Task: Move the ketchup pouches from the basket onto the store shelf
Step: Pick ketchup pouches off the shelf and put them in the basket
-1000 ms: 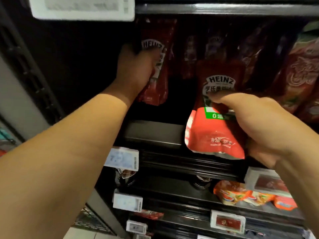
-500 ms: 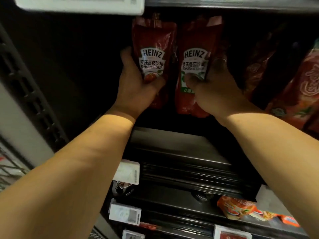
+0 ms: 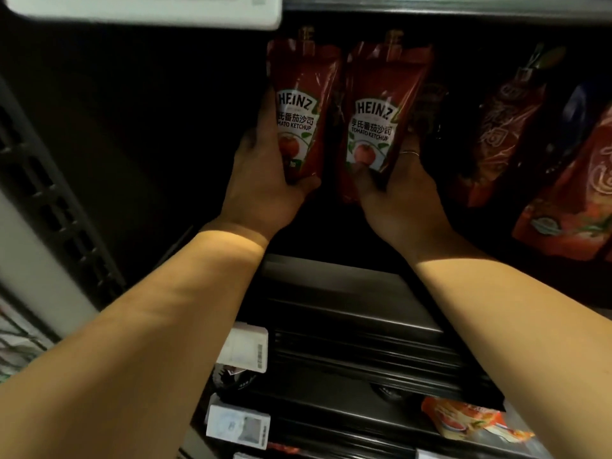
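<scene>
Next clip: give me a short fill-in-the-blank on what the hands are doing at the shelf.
1. Each hand grips one ketchup ____.
2. The left hand grips the left pouch; the ____ hand grips the right pouch.
3. The brand printed on both is ____.
4. Both pouches have their spouts pointing ____.

Missing: pouch; right; Heinz; up
</scene>
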